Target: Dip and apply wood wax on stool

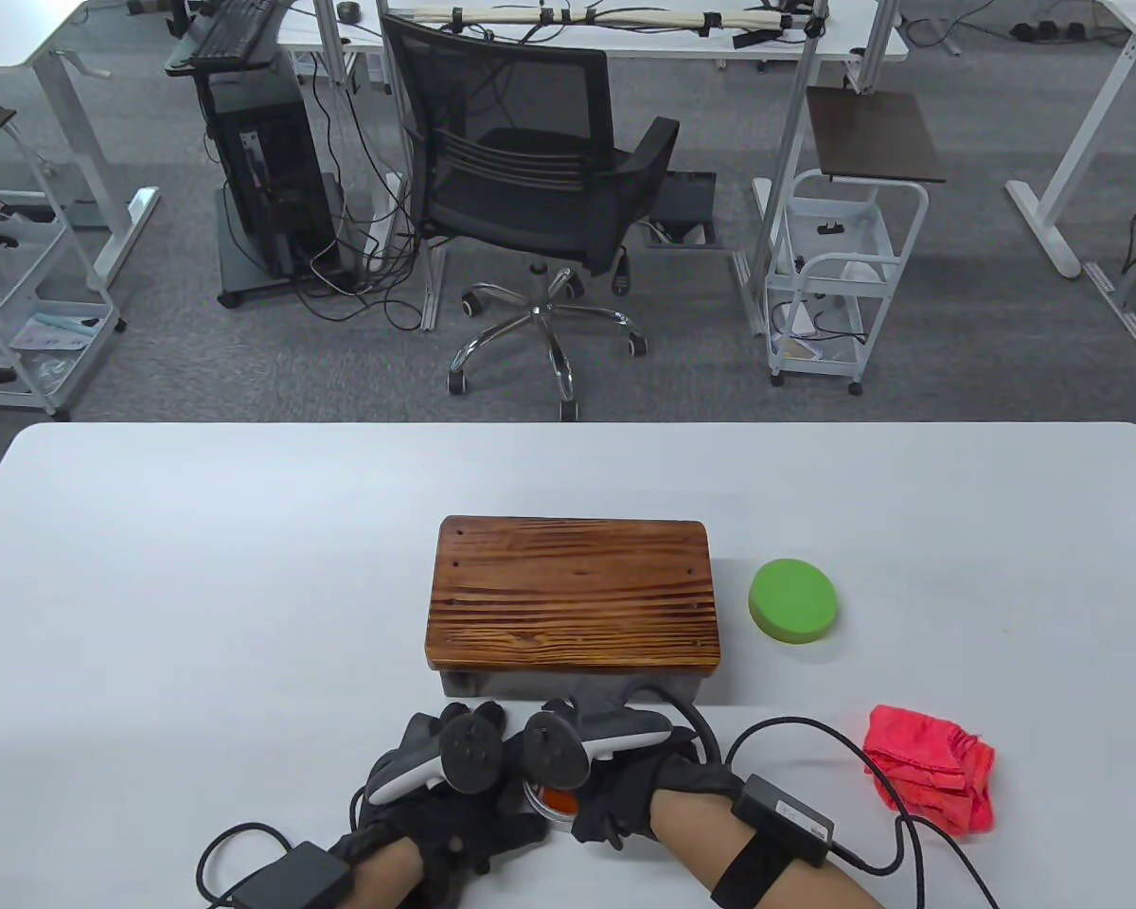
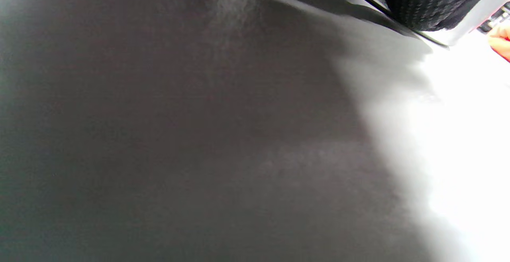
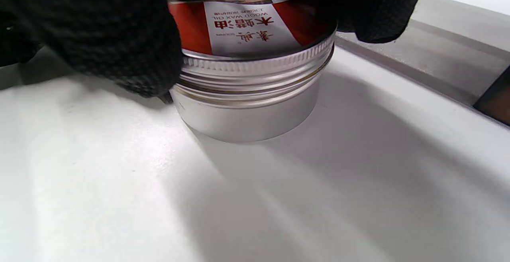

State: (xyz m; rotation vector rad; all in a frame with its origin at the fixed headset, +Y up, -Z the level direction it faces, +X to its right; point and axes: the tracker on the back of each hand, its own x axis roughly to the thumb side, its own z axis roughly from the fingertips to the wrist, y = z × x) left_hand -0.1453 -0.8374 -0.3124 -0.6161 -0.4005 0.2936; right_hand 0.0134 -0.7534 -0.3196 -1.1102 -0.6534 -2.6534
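Right hand (image 3: 255,26) grips the wax tin (image 3: 251,94) lid; left hand's (image 1: 435,805) grip unclear. Steady the base, twist evenly.

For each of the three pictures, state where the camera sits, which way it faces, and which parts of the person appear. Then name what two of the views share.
Table view: above, facing down and outward; stool, green sponge, red cloth, left hand and right hand.
Left wrist view: low over the table; mostly shadow, a gloved edge at top.
Right wrist view: low, facing the wax tin; gloved fingers around its lid.
Shared: table and right wrist views show the tin.
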